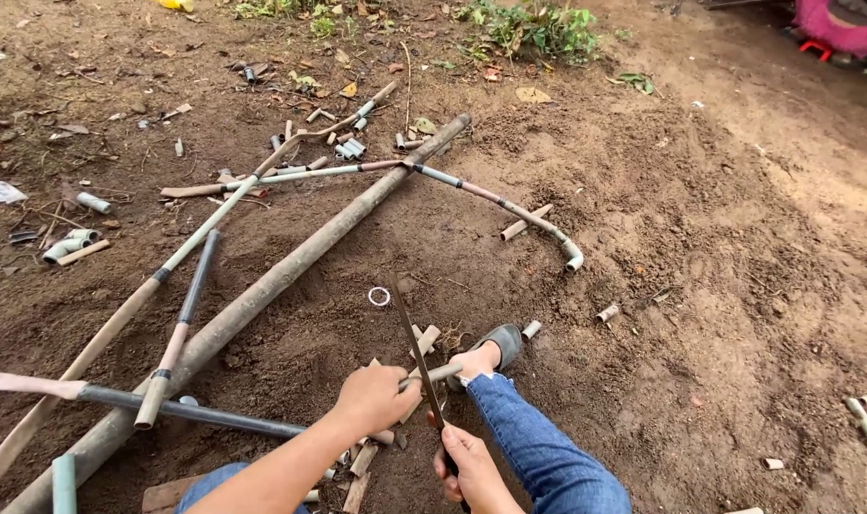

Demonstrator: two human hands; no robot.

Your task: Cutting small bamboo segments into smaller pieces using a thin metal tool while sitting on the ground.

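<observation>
My right hand (472, 468) is closed around the handle of a long thin dark saw blade (416, 354), which slants up and away. My left hand (374, 398) grips a short grey pipe piece (435, 373), the blade crossing it beside my knuckles. My foot in a grey slip-on shoe (500, 345) rests by the pipe's far end. Beyond, a long muddy grey pipe (291, 271) lies diagonally over the brown soil (700, 238).
</observation>
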